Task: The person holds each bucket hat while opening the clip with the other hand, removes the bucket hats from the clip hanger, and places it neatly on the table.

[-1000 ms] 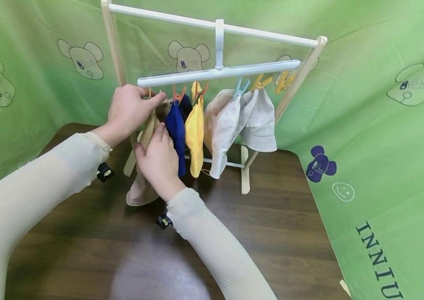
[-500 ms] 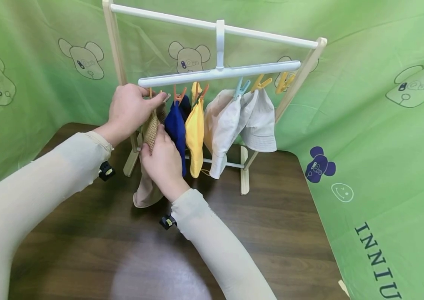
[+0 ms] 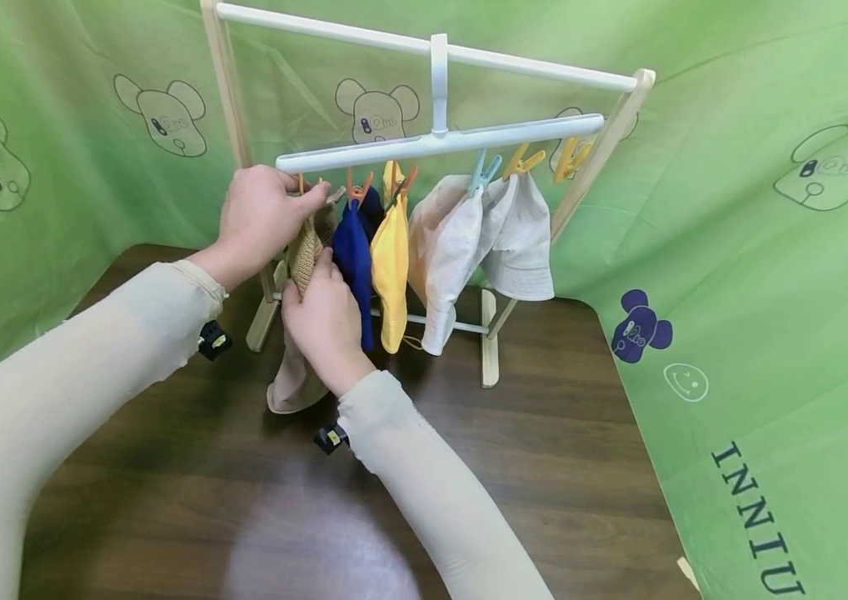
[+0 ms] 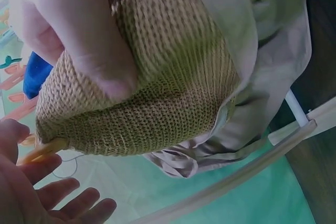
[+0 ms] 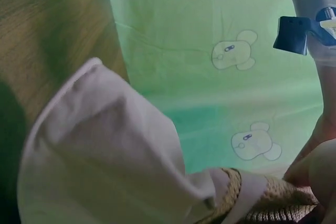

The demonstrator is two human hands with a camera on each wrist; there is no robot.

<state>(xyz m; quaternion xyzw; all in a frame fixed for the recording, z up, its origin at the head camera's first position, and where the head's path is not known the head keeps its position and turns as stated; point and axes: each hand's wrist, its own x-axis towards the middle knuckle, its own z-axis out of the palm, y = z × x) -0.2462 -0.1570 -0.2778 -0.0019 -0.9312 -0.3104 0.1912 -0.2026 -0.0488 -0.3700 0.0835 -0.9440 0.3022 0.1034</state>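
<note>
1. Here's the hat, knitted tan crown up, pale brim drooping below, at the left end of the white hanger, just in front of the rack's wooden left post.
2. The step in hand, as I judge it, is settling the peg on the crown's corner. To do it well, I'd keep the crown pinched and steady, get a good fold of knit deep into the peg, then ease the squeeze gently; loose knit could slip out.
3. Right hand: its grip is closed on the hat, thumb on the near face of the knit. The crown rises above that grip and the brim hangs below it.
4. Left hand: thumb and forefinger pinch the peg, other fingers spread free. The hat's corner sits right at the peg's tip, just beyond this grip; whether the peg bites firmly, I can't tell.
5. Further along the hanger I see a blue hat just beside, then a yellow hat, then white hats, all above the brown desk.
</note>
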